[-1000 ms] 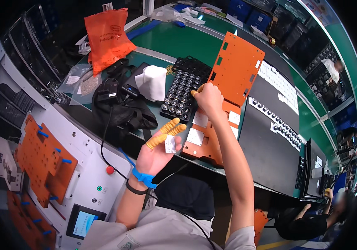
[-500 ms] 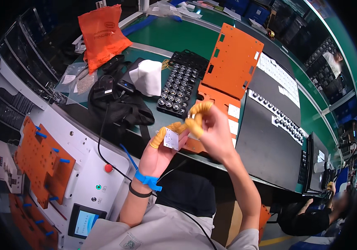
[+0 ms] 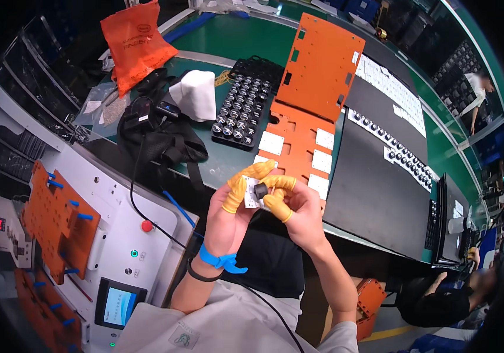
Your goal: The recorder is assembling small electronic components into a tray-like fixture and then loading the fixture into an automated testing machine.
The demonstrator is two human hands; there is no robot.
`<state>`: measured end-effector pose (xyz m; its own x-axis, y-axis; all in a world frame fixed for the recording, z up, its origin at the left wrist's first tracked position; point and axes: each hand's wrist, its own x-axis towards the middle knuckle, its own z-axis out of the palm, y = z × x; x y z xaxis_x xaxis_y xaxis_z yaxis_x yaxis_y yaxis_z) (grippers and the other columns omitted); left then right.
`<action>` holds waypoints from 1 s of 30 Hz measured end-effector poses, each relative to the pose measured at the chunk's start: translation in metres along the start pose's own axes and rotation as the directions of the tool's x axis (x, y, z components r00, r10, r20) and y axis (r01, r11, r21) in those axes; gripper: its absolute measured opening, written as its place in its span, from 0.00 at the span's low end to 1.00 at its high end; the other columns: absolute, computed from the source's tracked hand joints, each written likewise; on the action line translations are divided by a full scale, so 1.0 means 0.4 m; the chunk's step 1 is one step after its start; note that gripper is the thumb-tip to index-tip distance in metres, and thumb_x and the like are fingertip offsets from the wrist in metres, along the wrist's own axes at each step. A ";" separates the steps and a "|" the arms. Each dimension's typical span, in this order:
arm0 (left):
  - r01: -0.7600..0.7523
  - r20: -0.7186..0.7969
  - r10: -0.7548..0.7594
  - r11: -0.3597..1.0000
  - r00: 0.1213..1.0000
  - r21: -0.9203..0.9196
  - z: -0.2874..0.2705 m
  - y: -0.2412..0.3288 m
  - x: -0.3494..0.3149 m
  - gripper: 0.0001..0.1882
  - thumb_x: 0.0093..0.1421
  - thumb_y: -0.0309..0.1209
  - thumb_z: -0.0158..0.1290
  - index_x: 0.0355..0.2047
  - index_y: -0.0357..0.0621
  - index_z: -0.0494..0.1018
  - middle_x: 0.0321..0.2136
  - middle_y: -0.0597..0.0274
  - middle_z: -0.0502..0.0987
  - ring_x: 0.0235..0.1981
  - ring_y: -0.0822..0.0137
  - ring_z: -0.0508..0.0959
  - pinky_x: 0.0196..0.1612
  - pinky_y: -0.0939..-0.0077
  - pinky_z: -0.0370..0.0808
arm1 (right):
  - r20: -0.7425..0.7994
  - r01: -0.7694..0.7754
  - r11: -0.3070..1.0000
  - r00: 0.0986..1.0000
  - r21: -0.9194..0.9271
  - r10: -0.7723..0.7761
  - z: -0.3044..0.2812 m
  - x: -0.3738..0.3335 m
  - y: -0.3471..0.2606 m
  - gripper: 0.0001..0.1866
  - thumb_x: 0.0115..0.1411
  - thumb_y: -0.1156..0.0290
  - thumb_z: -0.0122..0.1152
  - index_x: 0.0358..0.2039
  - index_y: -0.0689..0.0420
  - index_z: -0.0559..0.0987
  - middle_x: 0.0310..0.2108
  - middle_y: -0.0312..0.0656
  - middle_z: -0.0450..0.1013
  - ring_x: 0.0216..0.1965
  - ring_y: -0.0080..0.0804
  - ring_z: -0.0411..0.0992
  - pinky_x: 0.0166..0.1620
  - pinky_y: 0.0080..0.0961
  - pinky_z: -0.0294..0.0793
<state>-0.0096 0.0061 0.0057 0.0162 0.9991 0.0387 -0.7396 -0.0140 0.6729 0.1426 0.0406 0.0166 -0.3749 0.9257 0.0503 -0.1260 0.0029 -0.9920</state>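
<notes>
My left hand (image 3: pixel 228 206), in yellow finger cots with a blue strap at the wrist, grips a small white square board (image 3: pixel 250 193) by its edge. Close against the board's face is a short black cylindrical part (image 3: pixel 260 190), pinched between the thumb and fingers of my right hand (image 3: pixel 296 209), which wears yellow finger cots too. Whether the two pieces are joined cannot be seen. Beyond my hands, an orange fixture plate (image 3: pixel 296 126) carries several similar white boards (image 3: pixel 324 139). To its left stands a black tray (image 3: pixel 231 140) filled with rows of shiny round lens parts (image 3: pixel 241 109).
An orange panel (image 3: pixel 320 65) rises behind the fixture. Rows of black-topped parts (image 3: pixel 393 147) line a dark mat (image 3: pixel 375 206) at right. Left are a white roll (image 3: pixel 196 97), black straps (image 3: pixel 163 144), an orange bag (image 3: pixel 140 47) and a machine with a red button (image 3: pixel 146 226).
My right hand has come down from beside the fixture to the board, and the black part now shows against it. The left hand has turned the board. The whole view has shifted slightly.
</notes>
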 end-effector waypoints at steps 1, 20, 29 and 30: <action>0.008 -0.003 -0.008 1.000 1.000 0.001 0.004 -0.003 -0.002 0.28 0.73 0.43 0.45 0.63 0.32 0.65 0.63 0.45 0.68 0.66 0.50 0.68 0.67 0.58 0.66 | -0.018 0.010 1.000 1.000 0.013 -0.009 -0.003 -0.009 0.003 0.15 0.61 0.74 0.65 0.48 0.64 0.79 0.32 0.29 0.72 0.31 0.12 0.68 0.35 0.12 0.68; 0.030 0.056 -0.028 0.999 0.998 -0.039 0.037 -0.085 -0.002 0.17 0.71 0.34 0.50 0.55 0.35 0.73 0.59 0.49 0.73 0.63 0.56 0.71 0.66 0.63 0.67 | -0.002 0.357 0.590 0.854 -0.724 -0.520 -0.033 -0.080 -0.029 0.14 0.52 0.78 0.70 0.41 0.64 0.83 0.20 0.43 0.70 0.19 0.38 0.70 0.24 0.31 0.68; 0.182 0.099 -0.161 0.947 0.982 -0.264 0.057 -0.080 0.000 0.22 0.75 0.41 0.42 0.61 0.39 0.67 0.66 0.48 0.64 0.69 0.52 0.63 0.70 0.55 0.62 | 0.076 0.370 0.274 0.704 -0.888 -0.706 -0.037 -0.076 0.010 0.24 0.43 0.69 0.76 0.44 0.55 0.85 0.34 0.39 0.69 0.33 0.40 0.65 0.37 0.36 0.64; 0.240 0.099 -0.220 0.925 0.970 -0.296 0.073 -0.078 -0.003 0.24 0.75 0.42 0.41 0.63 0.39 0.65 0.66 0.48 0.64 0.68 0.52 0.64 0.70 0.55 0.61 | 0.076 0.370 0.273 0.704 -0.888 -0.706 -0.044 -0.073 0.017 0.24 0.43 0.69 0.76 0.44 0.55 0.85 0.34 0.39 0.69 0.33 0.40 0.65 0.37 0.36 0.64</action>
<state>0.0332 0.0041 0.0064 0.2450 0.9688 -0.0371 -0.8791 0.2382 0.4128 0.1691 0.0202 0.0064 -0.2447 0.6206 0.7450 0.6422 0.6794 -0.3550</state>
